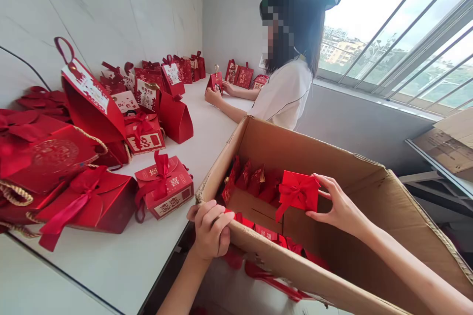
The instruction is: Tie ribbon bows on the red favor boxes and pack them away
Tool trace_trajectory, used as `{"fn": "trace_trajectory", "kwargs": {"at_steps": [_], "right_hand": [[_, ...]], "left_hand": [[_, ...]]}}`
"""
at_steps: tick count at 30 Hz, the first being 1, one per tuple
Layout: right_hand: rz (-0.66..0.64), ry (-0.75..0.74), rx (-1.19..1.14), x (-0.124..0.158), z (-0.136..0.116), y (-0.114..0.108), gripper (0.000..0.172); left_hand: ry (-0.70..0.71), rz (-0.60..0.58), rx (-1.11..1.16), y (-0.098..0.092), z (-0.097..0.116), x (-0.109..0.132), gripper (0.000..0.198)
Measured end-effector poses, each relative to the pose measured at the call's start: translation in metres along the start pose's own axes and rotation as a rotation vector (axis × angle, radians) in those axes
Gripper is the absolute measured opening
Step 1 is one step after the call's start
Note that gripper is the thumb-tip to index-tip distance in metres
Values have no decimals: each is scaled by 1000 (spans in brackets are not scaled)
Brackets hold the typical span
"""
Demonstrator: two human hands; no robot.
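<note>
My left hand (212,229) is closed over the near left corner of a large open cardboard box (306,268), its fingers wrapped round the rim. Between the thumb and fingers of my right hand (338,199) is a small red gift box (301,192) with a red ribbon bow on its front. It hangs inside the upper part of the cardboard box, above the bottom. Several red gift boxes (254,179) stand along the far left inside wall, and more red boxes (268,232) line the near wall, partly hidden by the rim.
Left of the cardboard box, a white table (162,241) bears many red gift boxes (160,184), some with rope handles. Across it, a co-worker (286,88) in a white top holds a small red box (215,80). A barred window (388,24) and a shelf with cardboard (449,147) are at right.
</note>
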State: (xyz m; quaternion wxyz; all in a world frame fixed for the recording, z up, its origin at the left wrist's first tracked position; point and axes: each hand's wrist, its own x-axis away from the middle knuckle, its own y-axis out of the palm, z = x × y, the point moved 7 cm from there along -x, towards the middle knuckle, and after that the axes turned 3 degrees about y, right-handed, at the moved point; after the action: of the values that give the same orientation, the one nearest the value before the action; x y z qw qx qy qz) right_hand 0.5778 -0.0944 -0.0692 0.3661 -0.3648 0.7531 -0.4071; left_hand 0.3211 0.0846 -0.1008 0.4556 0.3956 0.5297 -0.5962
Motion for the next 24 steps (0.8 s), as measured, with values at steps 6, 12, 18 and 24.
{"fn": "trace_trajectory", "kwargs": {"at_steps": [6, 12, 18, 24], "right_hand": [[71, 22, 25, -1, 9, -7, 72], [119, 54, 13, -1, 23, -10, 73], [158, 169, -5, 3, 48, -7, 75], [167, 188, -77, -1, 67, 4, 76]], "left_hand": [[-36, -27, 10, -4, 0, -1, 26], [-24, 9, 32, -4, 1, -3, 25], [-46, 30, 14, -5, 1, -2, 25], [-103, 31, 15, -12, 1, -6, 28]]}}
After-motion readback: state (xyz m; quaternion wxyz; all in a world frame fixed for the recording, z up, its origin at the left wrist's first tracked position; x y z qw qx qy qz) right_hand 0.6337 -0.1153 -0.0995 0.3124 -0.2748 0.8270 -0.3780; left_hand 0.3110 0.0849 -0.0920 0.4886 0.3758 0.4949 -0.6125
